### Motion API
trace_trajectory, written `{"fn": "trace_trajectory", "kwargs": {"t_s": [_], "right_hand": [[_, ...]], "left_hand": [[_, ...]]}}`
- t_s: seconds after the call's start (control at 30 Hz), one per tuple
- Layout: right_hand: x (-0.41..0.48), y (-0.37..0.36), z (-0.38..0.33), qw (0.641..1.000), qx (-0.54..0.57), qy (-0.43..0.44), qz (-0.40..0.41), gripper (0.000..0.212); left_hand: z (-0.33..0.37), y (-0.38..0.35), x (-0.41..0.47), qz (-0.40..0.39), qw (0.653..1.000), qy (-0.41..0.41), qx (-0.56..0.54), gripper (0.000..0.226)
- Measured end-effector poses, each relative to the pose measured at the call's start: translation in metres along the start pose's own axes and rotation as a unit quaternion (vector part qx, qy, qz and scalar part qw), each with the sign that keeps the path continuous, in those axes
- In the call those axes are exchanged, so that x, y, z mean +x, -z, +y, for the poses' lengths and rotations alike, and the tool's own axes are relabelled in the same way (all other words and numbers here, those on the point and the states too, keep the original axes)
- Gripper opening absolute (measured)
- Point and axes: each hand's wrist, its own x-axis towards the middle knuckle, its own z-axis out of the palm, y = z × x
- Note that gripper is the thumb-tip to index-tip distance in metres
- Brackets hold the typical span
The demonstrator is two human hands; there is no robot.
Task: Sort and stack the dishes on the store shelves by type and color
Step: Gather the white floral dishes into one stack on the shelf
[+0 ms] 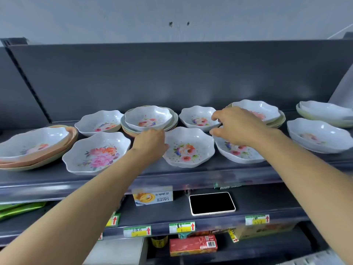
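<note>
White scalloped bowls with flower prints stand on the dark top shelf (191, 175). My left hand (150, 142) grips the left rim of the front middle bowl (188, 148), thumb on the rim, just below a stack of plates topped by a floral bowl (150, 119). My right hand (235, 127) hovers with curved, spread fingers and holds nothing. It is above the gap between a back bowl (196, 117) and the front right bowl (238, 152). Behind it stands another stack with a floral bowl on top (267, 109).
A large floral bowl (97, 152) and a smaller one (99, 123) stand on the left, beside a peach plate stack (38, 155). More white bowls (317, 136) are at the far right. The lower shelf holds a phone (212, 203) and a product card (152, 196).
</note>
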Motion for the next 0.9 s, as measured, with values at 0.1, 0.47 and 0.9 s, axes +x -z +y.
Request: {"fn": "trace_trajectory", "kwargs": {"t_s": [0.1,0.47,0.9], "right_hand": [[0.008,-0.004,0.014,1.0,0.007,0.005,-0.009,0.034],[0.035,-0.023,0.072,0.998,0.027,0.045,-0.039,0.027],[0.048,-0.026,0.121,0.991,-0.035,-0.088,-0.093,0.019]], "left_hand": [[0.005,-0.005,0.006,-0.025,0.997,0.05,-0.053,0.029],[0.009,0.007,0.011,-0.073,0.948,0.21,-0.229,0.016],[0.068,0.046,0.002,0.013,0.93,0.201,-0.308,0.02]]}}
